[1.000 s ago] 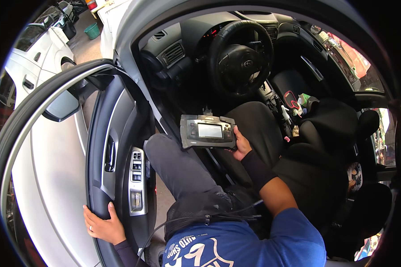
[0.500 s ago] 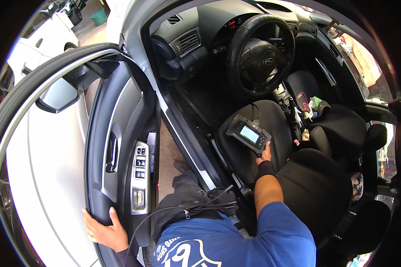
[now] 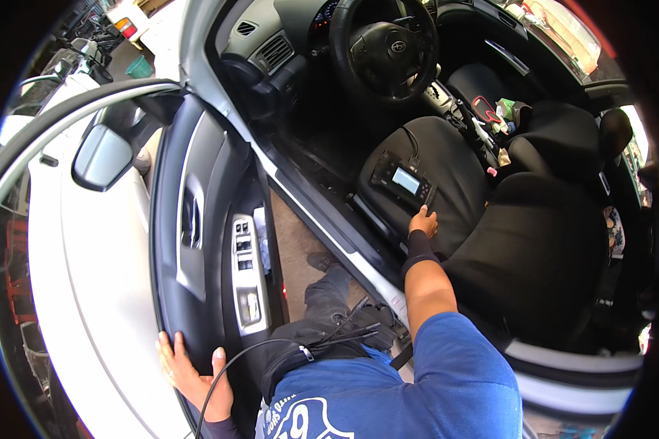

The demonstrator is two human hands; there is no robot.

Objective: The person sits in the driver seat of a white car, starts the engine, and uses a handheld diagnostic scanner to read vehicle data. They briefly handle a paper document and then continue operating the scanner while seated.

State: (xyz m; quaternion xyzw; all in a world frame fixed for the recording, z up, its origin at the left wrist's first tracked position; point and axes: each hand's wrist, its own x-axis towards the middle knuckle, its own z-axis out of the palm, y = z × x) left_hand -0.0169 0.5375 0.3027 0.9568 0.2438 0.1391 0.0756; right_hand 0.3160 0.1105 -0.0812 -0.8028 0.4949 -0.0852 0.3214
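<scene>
A black handheld diagnostic tool [image 3: 406,181] with a lit screen and a cable lies on the driver's seat cushion [image 3: 450,168]. My right hand [image 3: 423,223] is at its lower corner, fingers curled onto that edge. My left hand [image 3: 190,373] rests, fingers apart, on the top edge of the open car door [image 3: 176,314], beside its switch panel [image 3: 247,274]. A thin black cable [image 3: 238,355] runs past my left hand and across my waist.
The steering wheel [image 3: 384,95] and gear lever are ahead, with loose items [image 3: 505,115] beside the console. A door sill [image 3: 322,227] separates the cabin from the floor [image 3: 296,234] where my foot stands. A white vehicle and green bucket [image 3: 139,67] are outside.
The diagnostic tool has moved forward and down onto the seat, my right arm reaching with it. My raised leg has come down. My left hand has stayed on the door.
</scene>
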